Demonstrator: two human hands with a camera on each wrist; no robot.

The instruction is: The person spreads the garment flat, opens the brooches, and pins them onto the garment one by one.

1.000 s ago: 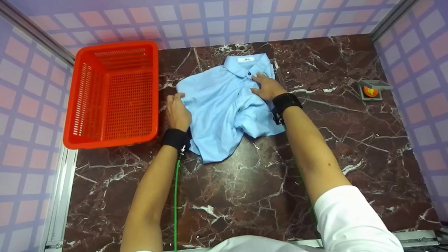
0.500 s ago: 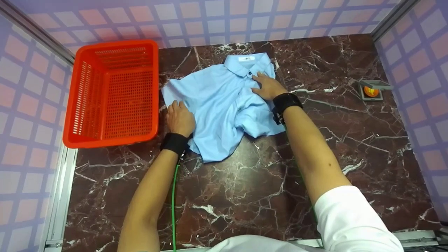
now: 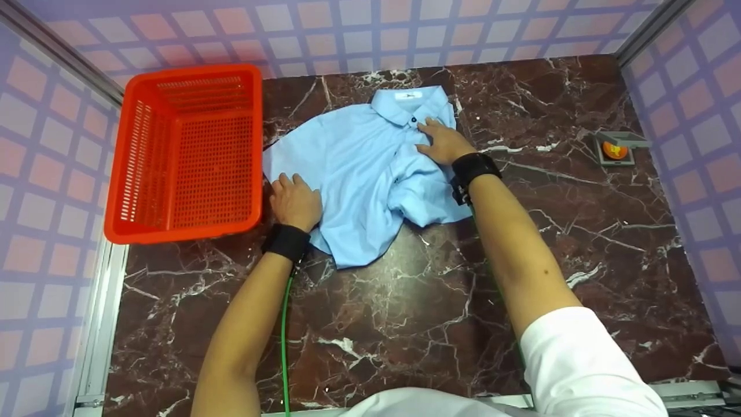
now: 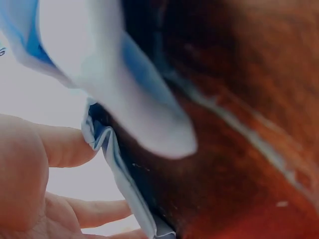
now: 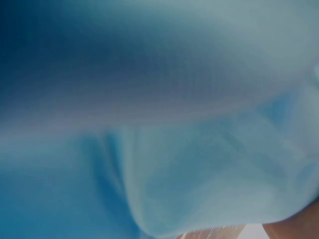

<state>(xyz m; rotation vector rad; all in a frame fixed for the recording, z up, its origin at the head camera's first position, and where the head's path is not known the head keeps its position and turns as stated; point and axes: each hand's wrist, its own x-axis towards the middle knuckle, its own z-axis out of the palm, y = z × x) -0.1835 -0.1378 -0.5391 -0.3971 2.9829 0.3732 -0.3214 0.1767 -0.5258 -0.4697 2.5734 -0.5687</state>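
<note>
Basket [image 3: 185,233]: red, perforated, is standing on the marbled worktop [image 3: 405,324].
Shirt [image 3: 353,168]: light blue, is lying just right of the basket, collar pointing away from the person, the nearest sleeve extending up to the basket's side; cannot tell if touching. Lower front is bunching in folds.
Left hand [image 3: 296,202]: is resting on that sleeve, just right of the basket; fingers are lying loosely spread, hem touching them in the wrist view.
Right hand [image 3: 444,143]: is resting below the collar button, farther right of the basket; fingers are spreading wide, thumb standing apart.
Box [image 3: 617,163]: small, grey, lid raised, is sitting well right of the basket, containing an orange disc [image 3: 613,150].
</note>
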